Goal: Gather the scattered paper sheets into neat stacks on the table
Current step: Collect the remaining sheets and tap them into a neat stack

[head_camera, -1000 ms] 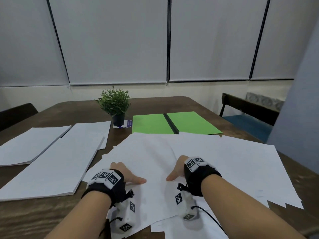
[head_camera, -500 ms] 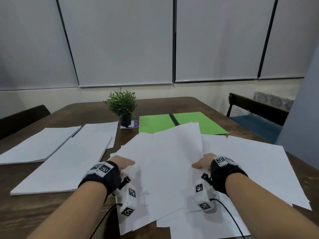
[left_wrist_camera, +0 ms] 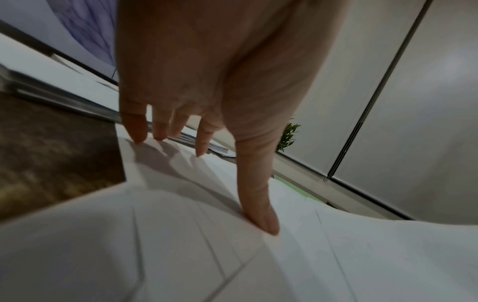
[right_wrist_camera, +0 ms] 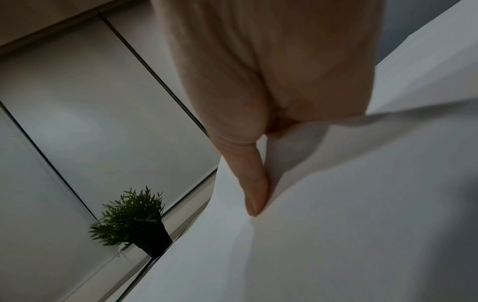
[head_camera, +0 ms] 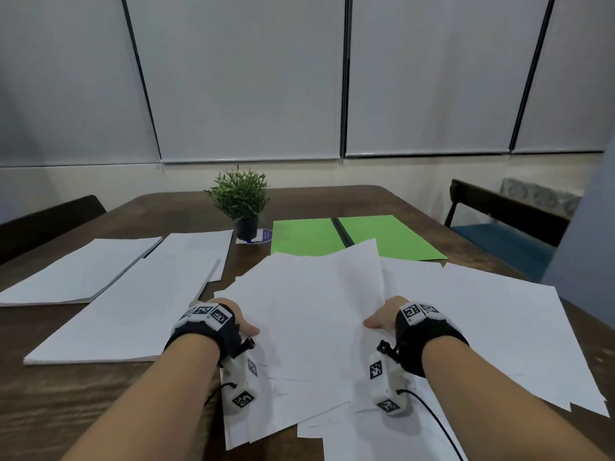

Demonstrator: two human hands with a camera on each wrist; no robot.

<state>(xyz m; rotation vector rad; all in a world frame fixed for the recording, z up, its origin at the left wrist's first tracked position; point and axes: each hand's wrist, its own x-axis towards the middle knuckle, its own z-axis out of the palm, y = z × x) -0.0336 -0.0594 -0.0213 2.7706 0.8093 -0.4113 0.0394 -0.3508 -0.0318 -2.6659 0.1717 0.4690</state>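
Head view: both hands are now gripping a bundle of sheets point(head_camera: 309, 314) by its side edges, left hand point(head_camera: 233, 319) and right hand point(head_camera: 382, 316) having spread apart since a sec ago, far edge tilting up off the counter point(head_camera: 83, 387). Gathering's underway; loose sheets point(head_camera: 482, 327) are still lying underneath & to the right. Finished stacks point(head_camera: 126, 314) are sitting left; plant point(head_camera: 241, 197) and green folder point(head_camera: 352, 236) beyond aren't blocking.

Left wrist: thumb is pressing on top, fingers point(left_wrist_camera: 137, 126) reaching the paper edge.

Right wrist: thumb's pinching paper; other fingers hidden beneath.

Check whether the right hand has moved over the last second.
Yes. The right hand moved rightward, away from the left hand, out to the right edge of the lifted sheets.
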